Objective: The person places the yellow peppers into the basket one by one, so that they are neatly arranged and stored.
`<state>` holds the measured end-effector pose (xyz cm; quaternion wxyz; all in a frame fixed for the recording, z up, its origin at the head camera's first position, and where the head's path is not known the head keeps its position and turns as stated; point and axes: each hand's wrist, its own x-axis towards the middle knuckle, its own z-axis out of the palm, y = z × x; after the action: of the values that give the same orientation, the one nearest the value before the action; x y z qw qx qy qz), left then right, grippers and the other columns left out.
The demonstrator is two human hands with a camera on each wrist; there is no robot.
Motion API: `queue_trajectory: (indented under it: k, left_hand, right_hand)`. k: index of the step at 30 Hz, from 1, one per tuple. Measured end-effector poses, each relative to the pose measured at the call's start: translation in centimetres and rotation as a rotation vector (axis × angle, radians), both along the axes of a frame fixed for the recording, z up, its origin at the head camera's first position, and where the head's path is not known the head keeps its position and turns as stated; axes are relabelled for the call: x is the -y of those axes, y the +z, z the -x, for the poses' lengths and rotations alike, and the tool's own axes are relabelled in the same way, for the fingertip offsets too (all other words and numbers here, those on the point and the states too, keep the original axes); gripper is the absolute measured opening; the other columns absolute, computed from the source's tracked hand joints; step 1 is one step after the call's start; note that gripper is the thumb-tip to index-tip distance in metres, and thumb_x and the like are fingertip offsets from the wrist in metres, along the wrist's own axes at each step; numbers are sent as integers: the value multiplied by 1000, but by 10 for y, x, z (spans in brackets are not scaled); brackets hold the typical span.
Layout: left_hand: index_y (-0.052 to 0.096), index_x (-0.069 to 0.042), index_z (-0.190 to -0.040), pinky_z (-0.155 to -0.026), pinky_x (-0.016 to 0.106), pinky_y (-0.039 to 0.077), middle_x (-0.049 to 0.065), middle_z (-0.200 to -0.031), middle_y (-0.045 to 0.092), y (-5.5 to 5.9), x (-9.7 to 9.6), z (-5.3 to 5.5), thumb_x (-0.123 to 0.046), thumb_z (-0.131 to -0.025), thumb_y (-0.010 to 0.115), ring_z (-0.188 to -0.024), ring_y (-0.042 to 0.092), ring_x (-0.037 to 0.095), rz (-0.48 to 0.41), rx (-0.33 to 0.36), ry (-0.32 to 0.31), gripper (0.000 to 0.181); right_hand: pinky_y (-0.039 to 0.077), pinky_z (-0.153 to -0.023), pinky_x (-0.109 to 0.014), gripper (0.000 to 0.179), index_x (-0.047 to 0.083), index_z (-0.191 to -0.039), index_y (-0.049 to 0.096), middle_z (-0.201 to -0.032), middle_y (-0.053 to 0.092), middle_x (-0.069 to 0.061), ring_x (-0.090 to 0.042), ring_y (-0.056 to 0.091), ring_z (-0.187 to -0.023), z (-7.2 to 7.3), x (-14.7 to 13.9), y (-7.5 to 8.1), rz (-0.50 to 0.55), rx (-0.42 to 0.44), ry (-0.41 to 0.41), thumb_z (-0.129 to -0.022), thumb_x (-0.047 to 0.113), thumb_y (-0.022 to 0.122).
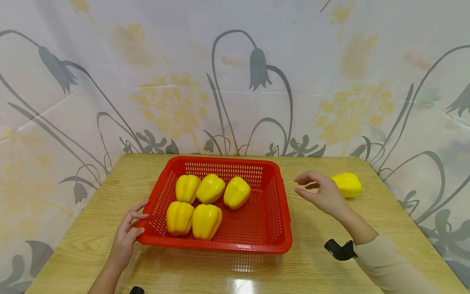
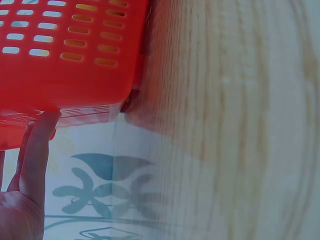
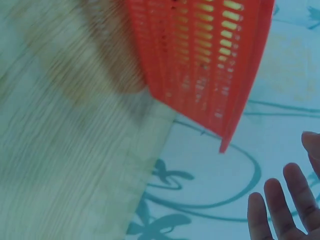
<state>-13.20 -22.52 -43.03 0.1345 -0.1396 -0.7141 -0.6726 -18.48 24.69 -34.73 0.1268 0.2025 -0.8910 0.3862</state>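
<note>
A red plastic basket [image 1: 253,247] with slotted walls stands on the table. Several yellow bell peppers [image 1: 207,221] lie inside it, mostly toward its left half. My left hand [image 1: 124,241] touches the basket's left rim near the front corner; in the left wrist view its extended fingers [image 2: 37,155] reach that rim. Right of the basket, my right hand [image 1: 324,196] hovers with thumb and fingers apart and holds nothing. Another yellow bell pepper [image 1: 346,185] lies on the table just beyond the right hand, which partly covers it.
The wooden table [image 1: 308,269] runs back to a curtain [image 1: 235,81] printed with flowers. A black strap mount [image 1: 341,250] sits at the right wrist, above the tabletop. Part of another black piece [image 1: 137,290] shows at the bottom edge.
</note>
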Motion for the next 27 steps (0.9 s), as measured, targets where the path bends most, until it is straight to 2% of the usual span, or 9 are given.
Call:
queue_trajectory:
  k: [7,12,20,27]
  left_hand:
    - [47,10,-99,-76,20,49,-4,-133,44,0,0,0,15,-80,30,-109,49,9,-4,0,-3,26]
    - [48,10,-99,-77,20,49,-3,-133,44,0,0,0,15,-80,30,-110,50,9,-9,0,-8,26]
    - [48,9,-98,-78,20,49,-3,-133,44,0,1,-1,15,-80,30,-111,48,9,-14,-5,-2,26]
    - [48,10,-98,-78,21,49,-2,-134,44,0,0,0,16,-80,30,-111,49,9,-21,-8,-4,26]
  right_hand:
    - [50,-73,-31,22,1,-100,64,-96,62,-10,-23,57,-85,0,-27,-12,-39,-50,-108,-79,3,71]
    - [47,-72,-26,22,0,-100,64,-96,62,-10,-17,54,-86,2,-46,-20,-77,-45,-172,-80,5,71]
    - [44,-76,-48,23,-4,-101,62,-100,59,-19,-33,51,-93,10,-74,-34,-107,-12,-230,-82,7,68]
    - [38,-76,-55,22,-7,-98,61,-104,53,-27,-43,45,-97,17,-97,-43,-130,6,-284,-80,4,69]
